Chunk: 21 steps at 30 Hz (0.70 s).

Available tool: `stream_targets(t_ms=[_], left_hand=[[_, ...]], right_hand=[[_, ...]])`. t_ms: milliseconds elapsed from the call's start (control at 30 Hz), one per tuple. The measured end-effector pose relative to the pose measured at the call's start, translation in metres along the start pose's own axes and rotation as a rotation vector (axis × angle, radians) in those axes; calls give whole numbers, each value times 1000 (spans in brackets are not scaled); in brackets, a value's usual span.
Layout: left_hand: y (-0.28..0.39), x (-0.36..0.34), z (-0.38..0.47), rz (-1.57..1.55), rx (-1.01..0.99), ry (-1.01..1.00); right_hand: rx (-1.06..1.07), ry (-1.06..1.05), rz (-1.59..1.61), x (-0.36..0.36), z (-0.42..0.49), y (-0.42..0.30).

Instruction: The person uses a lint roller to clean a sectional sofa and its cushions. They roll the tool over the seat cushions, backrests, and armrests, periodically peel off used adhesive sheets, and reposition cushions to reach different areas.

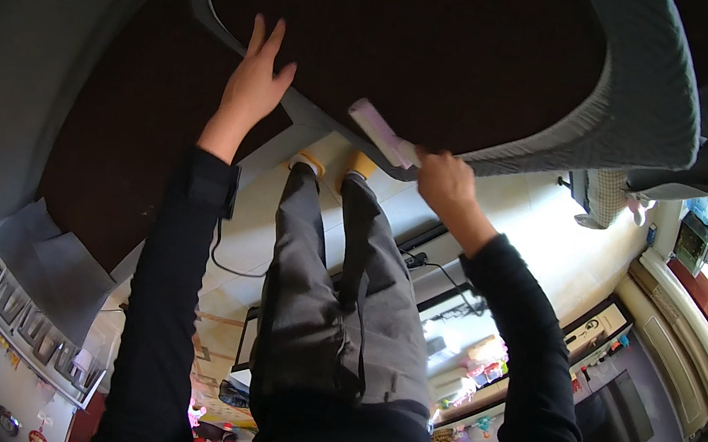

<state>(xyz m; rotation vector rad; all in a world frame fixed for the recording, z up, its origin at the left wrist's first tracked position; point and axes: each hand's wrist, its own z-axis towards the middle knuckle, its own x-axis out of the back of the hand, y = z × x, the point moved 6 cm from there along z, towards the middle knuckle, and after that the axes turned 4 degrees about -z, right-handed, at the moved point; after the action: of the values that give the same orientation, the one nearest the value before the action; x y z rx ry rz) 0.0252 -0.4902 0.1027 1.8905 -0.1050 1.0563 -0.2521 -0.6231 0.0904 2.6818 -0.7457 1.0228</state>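
Note:
My right hand point(447, 182) is closed around the handle of a pale pink and white brush-like tool point(381, 130), whose long head lies over the dark brown seat surface of a grey-edged sofa point(393, 36). Whether the head touches the fabric cannot be told. To the left, my left hand point(255, 83) is spread over the near edge of the same seat, fingers apart and holding nothing.
Behind my legs stands a low cabinet with a glossy top point(466, 347). A black cable point(232, 268) runs along the tiled floor point(524, 223). A barred window is at the far right, and a rack of trays point(45, 340) at the lower left.

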Motion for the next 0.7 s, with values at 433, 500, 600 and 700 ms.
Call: stream_targets(t_ms=[433,500,600,700], left_hand=[[-112,-56,-119,-122,398,-178],[-118,-60,-129,-120,435,-208],[-119,-63,-142,-89,397,-219],[-123,-63,-151,-112,401,-214]], right_hand=[[247,-3,111,-40,48,-89],[257,129,71,7,12,-70],[99,228,45,60,-13,-44],[78,238,-88,72,-1,-53]])
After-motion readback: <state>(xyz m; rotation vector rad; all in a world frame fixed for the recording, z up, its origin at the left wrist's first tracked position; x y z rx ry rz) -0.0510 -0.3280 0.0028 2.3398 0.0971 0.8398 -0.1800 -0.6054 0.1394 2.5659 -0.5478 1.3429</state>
